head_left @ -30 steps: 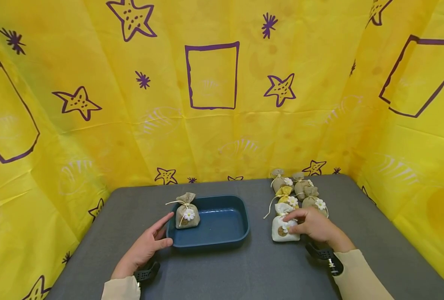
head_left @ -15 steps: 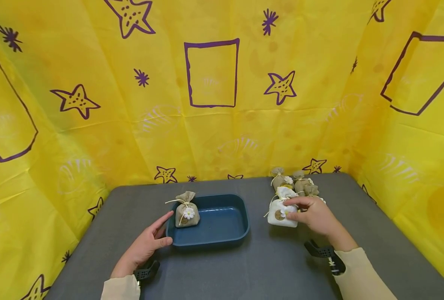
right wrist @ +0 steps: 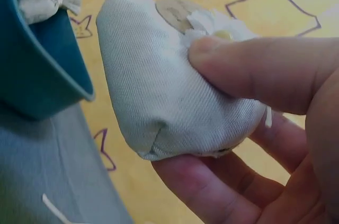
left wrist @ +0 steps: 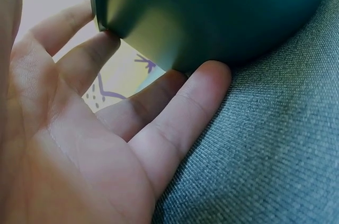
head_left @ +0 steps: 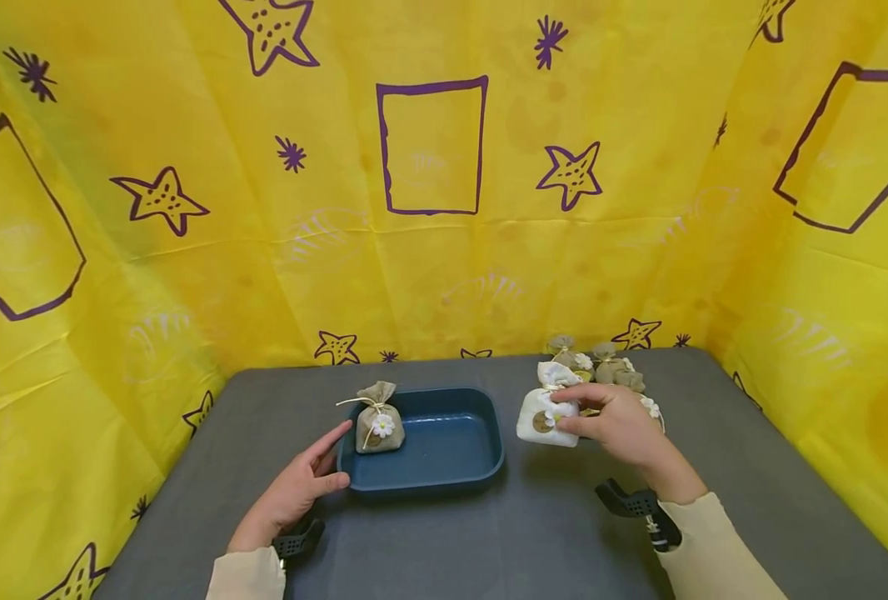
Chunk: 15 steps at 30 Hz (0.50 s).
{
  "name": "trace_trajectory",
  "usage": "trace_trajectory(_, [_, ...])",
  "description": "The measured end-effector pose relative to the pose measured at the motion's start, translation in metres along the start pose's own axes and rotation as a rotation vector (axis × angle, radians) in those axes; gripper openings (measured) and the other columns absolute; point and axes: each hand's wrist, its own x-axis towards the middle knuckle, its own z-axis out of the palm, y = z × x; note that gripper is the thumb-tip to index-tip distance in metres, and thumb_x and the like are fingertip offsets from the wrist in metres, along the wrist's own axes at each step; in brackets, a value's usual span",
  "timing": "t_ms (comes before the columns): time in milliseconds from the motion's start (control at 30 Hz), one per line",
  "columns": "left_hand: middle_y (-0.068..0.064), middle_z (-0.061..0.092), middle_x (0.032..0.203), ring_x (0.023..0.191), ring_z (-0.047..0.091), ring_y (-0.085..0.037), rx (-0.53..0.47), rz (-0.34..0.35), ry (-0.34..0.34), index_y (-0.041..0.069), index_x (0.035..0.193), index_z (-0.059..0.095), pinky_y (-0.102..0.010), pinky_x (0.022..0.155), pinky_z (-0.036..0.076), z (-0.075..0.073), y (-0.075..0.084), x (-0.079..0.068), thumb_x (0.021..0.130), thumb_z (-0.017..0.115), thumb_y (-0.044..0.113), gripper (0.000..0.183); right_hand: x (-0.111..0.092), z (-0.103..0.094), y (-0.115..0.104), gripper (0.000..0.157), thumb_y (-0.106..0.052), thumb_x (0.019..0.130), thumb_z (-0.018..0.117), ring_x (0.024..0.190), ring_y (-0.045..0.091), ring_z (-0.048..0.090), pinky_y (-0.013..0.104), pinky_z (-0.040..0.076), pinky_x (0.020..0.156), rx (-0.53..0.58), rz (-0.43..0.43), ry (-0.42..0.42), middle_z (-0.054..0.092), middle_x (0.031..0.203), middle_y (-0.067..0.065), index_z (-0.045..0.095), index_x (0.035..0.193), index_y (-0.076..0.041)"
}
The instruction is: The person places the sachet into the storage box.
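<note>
In the head view my right hand [head_left: 624, 425] pinches a small white drawstring pouch [head_left: 531, 427] with a daisy and a round brown tag, raised above the grey table. The right wrist view shows the thumb [right wrist: 243, 68] on the pouch's front by the flower, the other fingers behind and beneath. My left hand [head_left: 286, 496] rests against the left end of a dark blue rectangular tray [head_left: 451, 446]. In the left wrist view its fairly straight fingers [left wrist: 183, 110] touch the tray's outer wall [left wrist: 212, 17]. A beige pouch [head_left: 375, 429] stands upright inside the tray's left end.
Behind the right hand, several beige pouches [head_left: 618, 375] stand at the table's back right, partly hidden, with a bit of a yellow one among them. A yellow curtain [head_left: 429, 283] with purple drawings encloses the table [head_left: 429, 550] at the back and sides.
My right hand has lifted the white pouch off the table and carried it up and leftward, toward the tray. The left hand stays at the tray's end.
</note>
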Motion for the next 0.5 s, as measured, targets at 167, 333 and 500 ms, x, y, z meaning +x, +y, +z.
trace_trajectory(167, [-0.015, 0.010, 0.164, 0.146, 0.016, -0.036, -0.006, 0.005, -0.011, 0.016, 0.160, 0.023, -0.037, 0.108, 0.033, 0.000, 0.000, -0.001, 0.097, 0.067, 0.011, 0.078, 0.016, 0.011, -0.016, 0.027, -0.019, 0.084, 0.082, 0.097, 0.028, 0.061, 0.036, 0.055, 0.069, -0.032, -0.024, -0.017, 0.067, 0.116, 0.006, 0.077, 0.111, -0.016])
trace_trajectory(333, [-0.015, 0.010, 0.164, 0.146, 0.016, -0.036, 0.000, 0.010, 0.002, 0.016, 0.160, 0.023, -0.043, 0.109, 0.028, 0.000, -0.001, -0.001, 0.096, 0.068, 0.013, 0.078, 0.038, 0.025, -0.033, 0.026, -0.018, 0.084, 0.081, 0.097, 0.029, 0.060, 0.036, 0.055, 0.072, -0.038, -0.037, -0.042, 0.066, 0.115, 0.007, 0.077, 0.110, -0.017])
trace_trajectory(500, [-0.015, 0.010, 0.164, 0.146, 0.016, -0.035, -0.007, 0.016, -0.006, 0.017, 0.160, 0.023, -0.039, 0.109, 0.030, 0.000, -0.002, -0.001, 0.097, 0.067, 0.012, 0.077, 0.053, 0.039, -0.045, 0.026, -0.014, 0.084, 0.081, 0.094, 0.029, 0.060, 0.036, 0.056, 0.070, 0.030, -0.006, -0.076, 0.065, 0.112, 0.009, 0.077, 0.109, -0.015])
